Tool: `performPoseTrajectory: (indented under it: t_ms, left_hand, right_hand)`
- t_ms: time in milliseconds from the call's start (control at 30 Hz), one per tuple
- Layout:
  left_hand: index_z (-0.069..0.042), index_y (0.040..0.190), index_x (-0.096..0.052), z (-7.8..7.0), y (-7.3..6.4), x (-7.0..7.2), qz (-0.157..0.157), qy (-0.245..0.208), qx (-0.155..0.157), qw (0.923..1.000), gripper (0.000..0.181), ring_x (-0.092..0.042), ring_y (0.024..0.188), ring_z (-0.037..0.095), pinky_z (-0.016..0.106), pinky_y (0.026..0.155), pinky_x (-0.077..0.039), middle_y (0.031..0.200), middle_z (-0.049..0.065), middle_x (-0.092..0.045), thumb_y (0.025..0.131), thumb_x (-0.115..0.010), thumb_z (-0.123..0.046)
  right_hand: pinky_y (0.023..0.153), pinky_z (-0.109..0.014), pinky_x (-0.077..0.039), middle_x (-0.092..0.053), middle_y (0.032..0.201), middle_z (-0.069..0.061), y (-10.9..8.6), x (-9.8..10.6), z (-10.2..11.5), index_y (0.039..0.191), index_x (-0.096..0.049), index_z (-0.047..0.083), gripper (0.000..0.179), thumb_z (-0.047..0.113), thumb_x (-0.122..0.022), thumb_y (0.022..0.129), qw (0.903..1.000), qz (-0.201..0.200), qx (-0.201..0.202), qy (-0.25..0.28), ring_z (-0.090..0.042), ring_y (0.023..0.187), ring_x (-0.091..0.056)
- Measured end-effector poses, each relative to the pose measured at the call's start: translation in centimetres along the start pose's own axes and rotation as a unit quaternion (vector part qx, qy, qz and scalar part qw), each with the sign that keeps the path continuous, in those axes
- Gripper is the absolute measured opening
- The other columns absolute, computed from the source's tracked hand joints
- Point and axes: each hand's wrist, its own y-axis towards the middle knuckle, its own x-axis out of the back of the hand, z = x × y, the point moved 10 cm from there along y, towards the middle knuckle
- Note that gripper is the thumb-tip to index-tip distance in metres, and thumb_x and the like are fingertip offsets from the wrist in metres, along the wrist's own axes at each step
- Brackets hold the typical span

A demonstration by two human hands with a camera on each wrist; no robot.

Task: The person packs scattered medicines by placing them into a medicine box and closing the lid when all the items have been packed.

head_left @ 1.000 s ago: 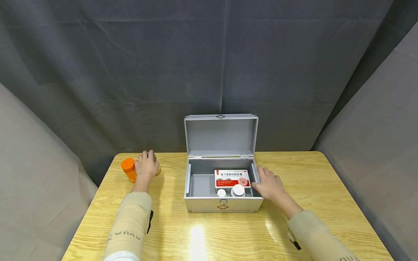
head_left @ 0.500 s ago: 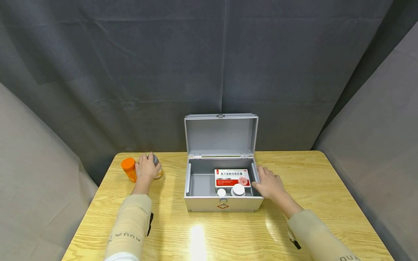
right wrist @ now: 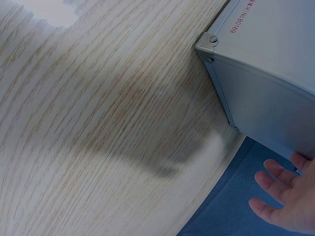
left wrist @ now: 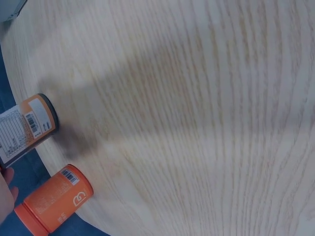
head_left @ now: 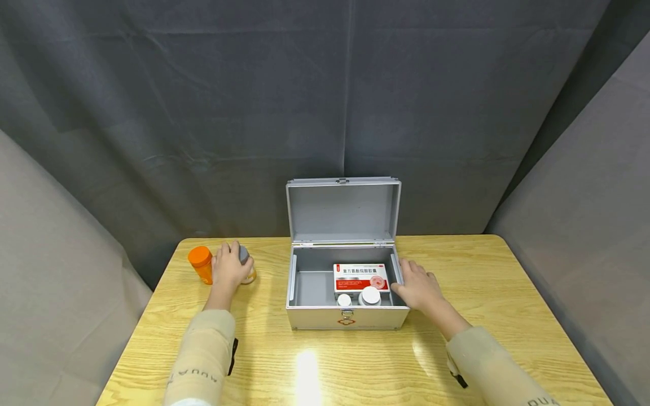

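Note:
My left hand [head_left: 229,266] grips a grey-capped bottle [head_left: 244,254] from its left side, with the thumb across the front. In the left wrist view, this bottle [left wrist: 27,130] has an orange and white label with a barcode and a dark base. Just left of my hand stands an orange bottle [head_left: 200,263], upright. My right hand [head_left: 421,288] rests at the right wall of a silver first-aid box [head_left: 315,320], thumb over the rim. In the right wrist view the other fingers [right wrist: 268,183] are spread loosely outside the box.
The box lid [head_left: 345,211] stands raised at the back. Inside are a red and white medicine carton [head_left: 361,277] and two white-capped bottles, one small [head_left: 344,300] and one larger [head_left: 370,296]. A grey curtain [head_left: 244,113] hangs behind the wooden table [head_left: 264,361].
The grey-capped bottle has shifted slightly right and toward the front, and more of it shows beside my left hand. The right hand and the box stay in place.

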Motion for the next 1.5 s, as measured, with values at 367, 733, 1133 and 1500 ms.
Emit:
performPoseTrajectory:
  t_ms: [367,733,1133,1500]
  left_hand:
    - [0.002,0.127,-0.041,-0.9,-0.6,-0.1,-0.019,0.016,-0.029,0.9993,0.061,-0.042,0.106,0.039,0.054,0.096,-0.026,0.119,0.025,-0.043,0.085,-0.052,-0.040]
    - [0.002,0.121,-0.048,-2.3,-1.5,0.2,-0.038,-0.008,-0.058,0.9976,0.057,-0.046,0.102,0.037,0.055,0.088,-0.032,0.114,0.023,-0.047,0.082,-0.059,-0.038]
    - [0.001,0.120,-0.050,-4.1,-2.3,1.2,-0.058,-0.006,-0.084,0.9947,0.057,-0.048,0.102,0.037,0.054,0.090,-0.033,0.114,0.022,-0.048,0.082,-0.060,-0.039]
    - [0.001,0.115,-0.054,-6.6,-2.9,4.2,-0.111,0.008,-0.117,0.9868,0.051,-0.051,0.096,0.036,0.051,0.082,-0.039,0.104,0.020,-0.052,0.079,-0.066,-0.033]
  right_hand:
    - [0.092,-0.064,-0.029,-0.039,0.132,-0.028,-0.2,-0.2,-0.1,0.136,-0.029,-0.003,0.069,0.033,-0.054,0.083,1.0000,0.005,-0.002,0.003,-0.045,0.118,-0.039]
    - [0.092,-0.064,-0.028,-0.039,0.132,-0.028,-0.2,-0.2,-0.2,0.136,-0.028,-0.002,0.069,0.033,-0.054,0.083,1.0000,0.006,-0.006,0.005,-0.046,0.119,-0.038]
    - [0.093,-0.065,-0.027,-0.037,0.133,-0.029,0.0,-0.3,-0.3,0.137,-0.027,-0.003,0.070,0.033,-0.053,0.083,0.9999,0.010,-0.007,0.006,-0.047,0.121,-0.036]
    - [0.094,-0.065,-0.026,-0.036,0.135,-0.029,0.1,-0.3,-0.3,0.137,-0.026,-0.003,0.071,0.034,-0.053,0.083,0.9999,0.009,-0.007,0.008,-0.046,0.121,-0.035]
